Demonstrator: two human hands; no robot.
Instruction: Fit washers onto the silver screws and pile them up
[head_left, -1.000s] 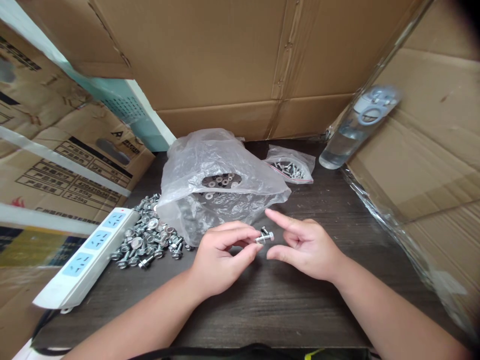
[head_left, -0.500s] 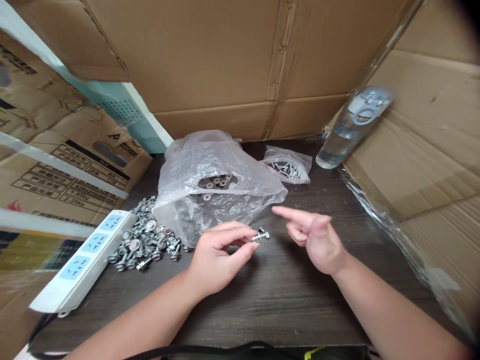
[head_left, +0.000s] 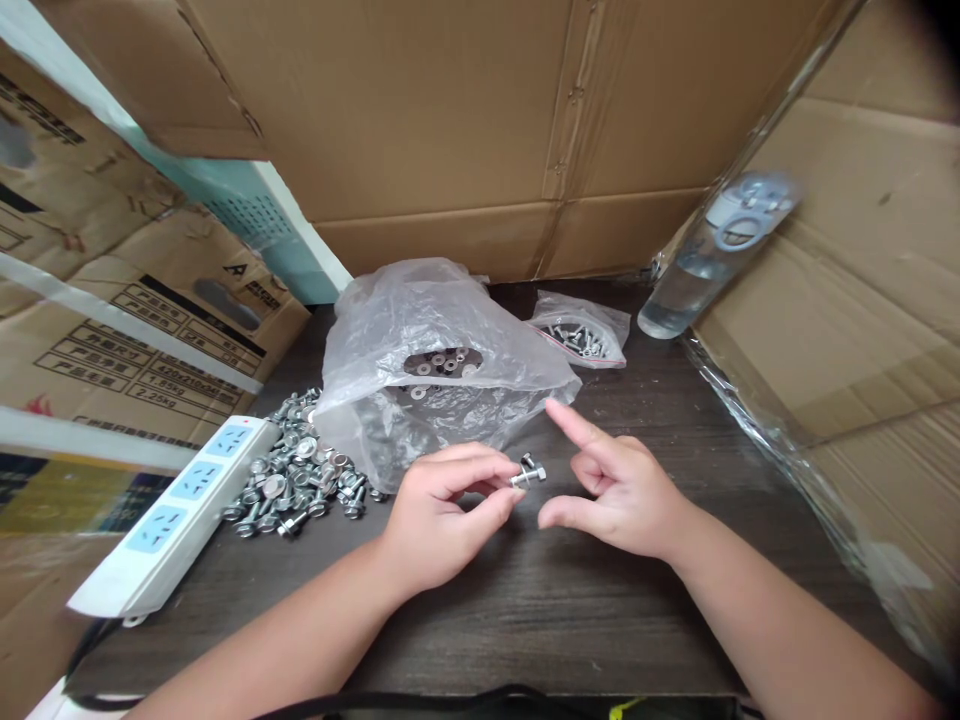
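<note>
Between thumb and fingertips, my left hand (head_left: 450, 515) pinches a small silver bolt (head_left: 534, 474), its hex head pointing right. A second small screw (head_left: 529, 460) shows just behind it; whether it lies on the table or is held too, I cannot make out. My right hand (head_left: 622, 490) is a short way to the right, index finger and thumb spread apart, with nothing in it. Beyond both hands lies a translucent plastic bag (head_left: 427, 310), with washers (head_left: 439, 362) visible through its handle hole.
Left of the bag is a heap of flanged bolts (head_left: 300, 480) beside a white power strip (head_left: 180, 500). A small zip bag of screws (head_left: 581, 335) and a water bottle (head_left: 701, 270) stand at the back right. Cardboard walls (head_left: 450, 120) enclose the dark table (head_left: 525, 620).
My right hand has turned, and its thumb has swung down and left, away from the index finger. My left hand keeps its pinch on the bolt. The view has shifted slightly.
</note>
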